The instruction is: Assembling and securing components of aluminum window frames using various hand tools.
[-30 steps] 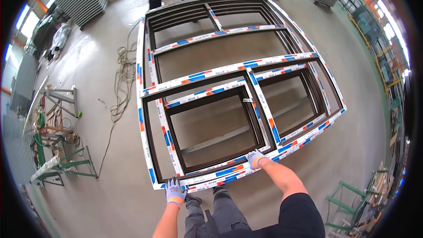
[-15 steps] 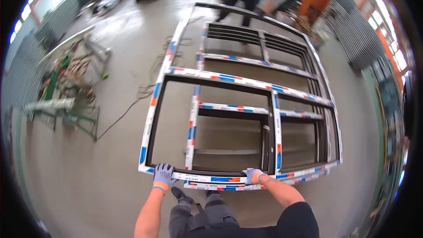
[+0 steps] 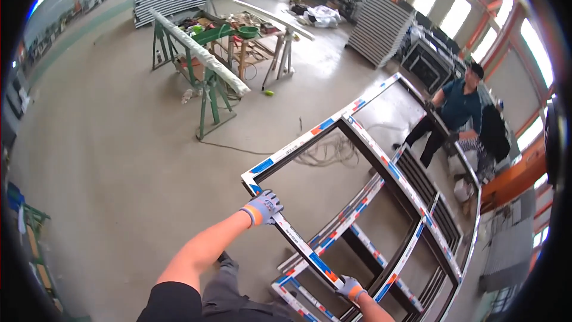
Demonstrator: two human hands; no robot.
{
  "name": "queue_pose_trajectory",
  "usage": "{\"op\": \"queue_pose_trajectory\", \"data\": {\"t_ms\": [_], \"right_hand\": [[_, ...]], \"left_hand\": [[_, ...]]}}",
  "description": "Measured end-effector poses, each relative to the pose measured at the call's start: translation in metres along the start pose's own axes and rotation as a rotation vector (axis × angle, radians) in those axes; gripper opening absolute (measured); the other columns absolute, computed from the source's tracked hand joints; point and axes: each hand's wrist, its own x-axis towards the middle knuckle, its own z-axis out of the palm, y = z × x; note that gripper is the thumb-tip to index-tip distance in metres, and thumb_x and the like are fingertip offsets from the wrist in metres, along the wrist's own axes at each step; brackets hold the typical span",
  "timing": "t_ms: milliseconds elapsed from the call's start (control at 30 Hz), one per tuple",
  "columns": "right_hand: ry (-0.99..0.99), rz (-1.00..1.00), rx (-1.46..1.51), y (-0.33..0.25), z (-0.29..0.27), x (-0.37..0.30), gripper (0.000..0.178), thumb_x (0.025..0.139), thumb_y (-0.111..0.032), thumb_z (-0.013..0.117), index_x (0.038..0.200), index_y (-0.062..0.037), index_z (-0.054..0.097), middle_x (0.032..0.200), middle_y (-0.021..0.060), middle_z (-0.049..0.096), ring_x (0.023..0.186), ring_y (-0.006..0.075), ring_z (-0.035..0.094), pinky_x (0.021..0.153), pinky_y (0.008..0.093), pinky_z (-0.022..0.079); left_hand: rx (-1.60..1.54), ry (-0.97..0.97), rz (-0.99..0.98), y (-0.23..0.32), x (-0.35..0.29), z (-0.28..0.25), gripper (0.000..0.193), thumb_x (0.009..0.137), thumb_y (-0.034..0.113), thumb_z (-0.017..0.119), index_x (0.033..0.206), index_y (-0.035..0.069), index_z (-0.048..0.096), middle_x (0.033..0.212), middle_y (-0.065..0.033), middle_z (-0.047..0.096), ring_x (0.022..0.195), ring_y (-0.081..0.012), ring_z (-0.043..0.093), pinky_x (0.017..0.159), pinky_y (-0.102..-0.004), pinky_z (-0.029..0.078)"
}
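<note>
A large dark window frame (image 3: pixel 317 129), its faces covered in white, blue and red protective film, stretches away from me to the right. My left hand (image 3: pixel 263 207), in a grey glove with an orange cuff, is wrapped round its near bar beside the left corner. Farther right on that same bar, my gloved right hand (image 3: pixel 350 289) is closed too; part of its grip is hidden. Beneath lie several smaller filmed frames (image 3: pixel 356 207), partly covered by the large one. At the far side, a co-worker (image 3: pixel 465 104) in dark clothes has both hands at the far bar.
Green sawhorses (image 3: pixel 210 104) carry a white-wrapped beam (image 3: pixel 199 52) at the upper left, beside a bench with tools and a green bowl (image 3: pixel 248 31). A loose cable (image 3: pixel 330 154) lies on the floor. Stacked grey panels (image 3: pixel 381 31) and an orange column (image 3: pixel 517 173) stand behind.
My view has turned left, and the large frame now sits at a slant towards the right. It has shifted relative to the smaller frames underneath. Both my hands keep their hold.
</note>
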Motion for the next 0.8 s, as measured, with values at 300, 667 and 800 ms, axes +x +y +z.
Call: {"op": "queue_pose_trajectory", "data": {"t_ms": [300, 667, 800], "right_hand": [[-0.047, -0.056, 0.031, -0.323, -0.092, 0.085, 0.052, 0.07, -0.026, 0.076, 0.117, -0.0068, 0.066, 0.094, 0.0079, 0.071, 0.085, 0.0149, 0.065, 0.083, 0.0324, 0.051], [-0.072, -0.095, -0.016, -0.634, -0.158, 0.343, 0.058, 0.064, -0.031, 0.076, 0.116, -0.0079, 0.065, 0.092, 0.0166, 0.072, 0.086, 0.0296, 0.069, 0.081, 0.0388, 0.053], [-0.066, -0.141, -0.064, -0.785, -0.191, 0.428, 0.063, 0.062, -0.029, 0.076, 0.119, -0.0076, 0.062, 0.09, 0.0164, 0.072, 0.082, 0.0294, 0.069, 0.077, 0.039, 0.054]], "left_hand": [[0.02, 0.141, -0.07, -0.292, -0.109, -0.099, 0.041, 0.072, 0.047, 0.074, 0.098, 0.016, 0.066, 0.097, -0.0046, 0.065, 0.102, -0.0226, 0.059, 0.095, -0.0394, 0.041], [0.022, 0.204, -0.15, -0.687, -0.174, -0.159, 0.045, 0.071, 0.045, 0.074, 0.103, 0.014, 0.064, 0.105, -0.0071, 0.062, 0.112, -0.0265, 0.055, 0.111, -0.0447, 0.031], [0.036, 0.219, -0.2, -0.836, -0.194, -0.187, 0.046, 0.069, 0.042, 0.076, 0.105, 0.015, 0.063, 0.111, -0.0072, 0.059, 0.117, -0.0277, 0.051, 0.114, -0.047, 0.026]]}}
